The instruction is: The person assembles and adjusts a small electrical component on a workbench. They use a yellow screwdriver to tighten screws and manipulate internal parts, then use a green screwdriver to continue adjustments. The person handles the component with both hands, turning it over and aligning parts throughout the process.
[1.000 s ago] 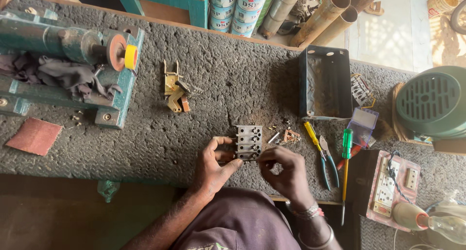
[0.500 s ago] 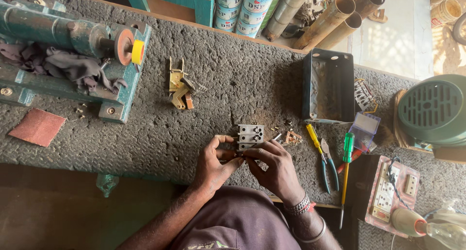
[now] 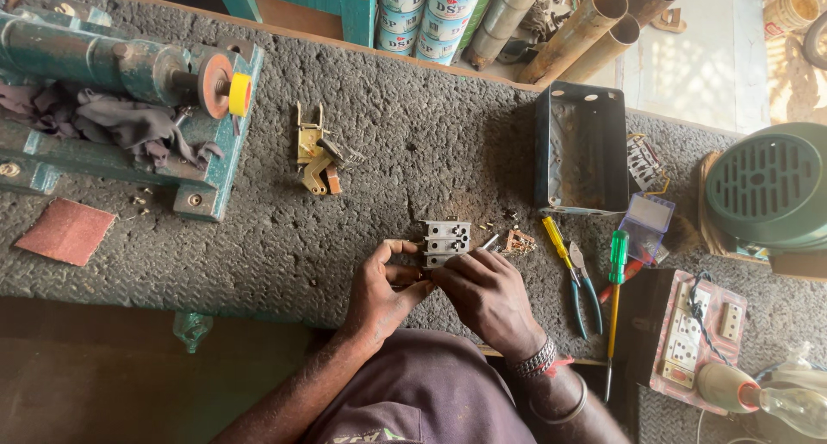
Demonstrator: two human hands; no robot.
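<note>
A person seated at a rough grey desk (image 3: 258,237) grips a small grey terminal block (image 3: 446,240) with both hands near the desk's front edge, just below the frame's centre. The left hand (image 3: 383,289) curls around the block's left side, thumb and forefinger pinching it; the right hand (image 3: 487,293), a metal bracelet (image 3: 536,358) at its wrist, closes its fingers against the block's lower right corner. Small screws and a brown part (image 3: 517,240) lie just beside the block at 3 o'clock. Further toward 3 o'clock rest a yellow-handled screwdriver (image 3: 556,242), blue-handled pliers (image 3: 586,289) and a green-handled screwdriver (image 3: 617,259). An open black metal box (image 3: 581,147) stands at 1 o'clock of the block, a brass switch mechanism (image 3: 317,155) at 10 o'clock, and a teal bench grinder (image 3: 112,82) well apart at 10 o'clock. A sheet of red sandpaper (image 3: 65,230) lies at the far 9 o'clock.
</note>
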